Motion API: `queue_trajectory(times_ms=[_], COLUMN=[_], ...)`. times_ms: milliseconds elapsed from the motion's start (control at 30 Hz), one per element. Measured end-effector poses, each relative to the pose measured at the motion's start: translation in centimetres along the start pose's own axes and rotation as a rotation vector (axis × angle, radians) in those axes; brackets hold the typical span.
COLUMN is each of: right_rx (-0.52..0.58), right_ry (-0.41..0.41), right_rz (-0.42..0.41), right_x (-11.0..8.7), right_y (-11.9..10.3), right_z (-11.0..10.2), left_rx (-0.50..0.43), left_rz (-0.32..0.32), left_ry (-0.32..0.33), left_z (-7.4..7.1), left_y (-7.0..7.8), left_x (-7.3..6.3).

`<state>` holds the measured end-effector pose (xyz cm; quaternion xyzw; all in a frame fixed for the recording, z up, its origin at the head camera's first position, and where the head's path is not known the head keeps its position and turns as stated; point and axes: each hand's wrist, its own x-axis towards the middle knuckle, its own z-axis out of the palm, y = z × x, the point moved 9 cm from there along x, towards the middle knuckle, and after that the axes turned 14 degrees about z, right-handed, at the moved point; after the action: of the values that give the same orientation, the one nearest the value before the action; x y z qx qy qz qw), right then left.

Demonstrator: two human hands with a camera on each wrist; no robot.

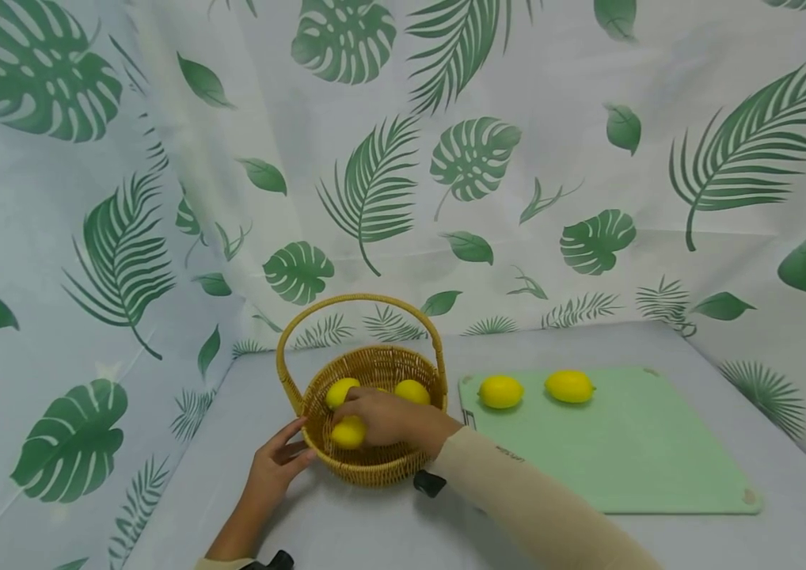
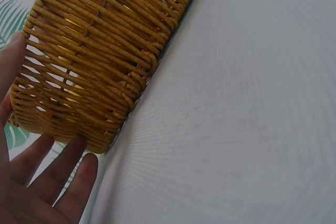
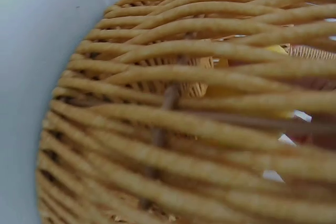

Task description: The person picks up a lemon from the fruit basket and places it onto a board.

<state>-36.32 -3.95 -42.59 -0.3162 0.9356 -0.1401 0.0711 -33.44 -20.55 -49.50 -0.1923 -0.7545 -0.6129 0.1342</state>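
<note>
A woven wicker basket (image 1: 374, 475) with a tall arched handle stands on the table with several yellow lemons inside. My right hand (image 1: 385, 416) reaches down into it, fingers curled over a lemon (image 1: 348, 434) near the front left; its palm side is hidden. Another lemon (image 1: 341, 393) lies behind those fingers, and one more (image 1: 412, 391) sits by the basket's right wall. At the left side my left hand (image 1: 271, 471) touches the basket with thumb and spread, fairly straight fingers (image 2: 77, 182) against the weave. The right wrist view is filled by the basket's wall (image 3: 157, 98).
Right of the basket lies a pale green cutting board (image 1: 624, 451), with two lemons near its back left: one (image 1: 500, 392) by the corner, another (image 1: 569, 386) beside it. White cloth with green leaf prints (image 1: 389, 182) hangs behind and at both sides.
</note>
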Motion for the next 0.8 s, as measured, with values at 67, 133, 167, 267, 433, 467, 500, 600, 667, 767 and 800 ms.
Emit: queue_trajectory(times_ms=[67, 133, 167, 267, 433, 467, 500, 600, 667, 767, 800], right_rx=[0.009, 0.009, 0.008, 0.0, -0.016, -0.019, -0.022, -0.018, -0.014, 0.002, 0.005], right_ry=[0.002, 0.009, 0.012, 0.018, 0.011, 0.007, 0.004, 0.0, 0.004, 0.011, 0.014], right_rz=[0.004, 0.004, 0.002, -0.015, -0.029, -0.026, -0.022, -0.014, -0.011, -0.003, -0.003], right_x=[-0.3, -0.5, -0.6, -0.9, -1.4, -1.6, -1.7, -2.1, -2.4, -2.7, -2.8], right_y=[0.2, 0.4, 0.5, 0.7, 1.1, 1.2, 1.3, 1.6, 1.8, 2.1, 2.1], right_z=[-0.2, -0.3, -0.4, -0.7, -1.2, -1.3, -1.4, -1.7, -2.0, -2.4, -2.5], left_rx=[0.018, 0.03, 0.033, 0.035, 0.024, 0.019, 0.017, 0.01, 0.008, 0.015, 0.016], left_rz=[-0.003, -0.001, 0.006, 0.039, 0.048, 0.048, 0.043, 0.043, 0.048, 0.051, 0.051], left_ry=[0.0, 0.002, 0.002, 0.001, -0.008, -0.006, -0.005, 0.001, 0.006, 0.001, 0.001], left_z=[0.0, -0.1, -0.1, -0.1, 0.1, 0.1, 0.0, -0.1, -0.2, -0.2, -0.2], left_y=[0.1, 0.2, 0.3, 0.7, 1.7, 1.7, 1.7, 1.1, 0.3, 0.3, 0.4], left_x=[0.0, 0.1, 0.1, 0.1, 0.0, 0.0, 0.0, -0.1, -0.1, -0.1, -0.1])
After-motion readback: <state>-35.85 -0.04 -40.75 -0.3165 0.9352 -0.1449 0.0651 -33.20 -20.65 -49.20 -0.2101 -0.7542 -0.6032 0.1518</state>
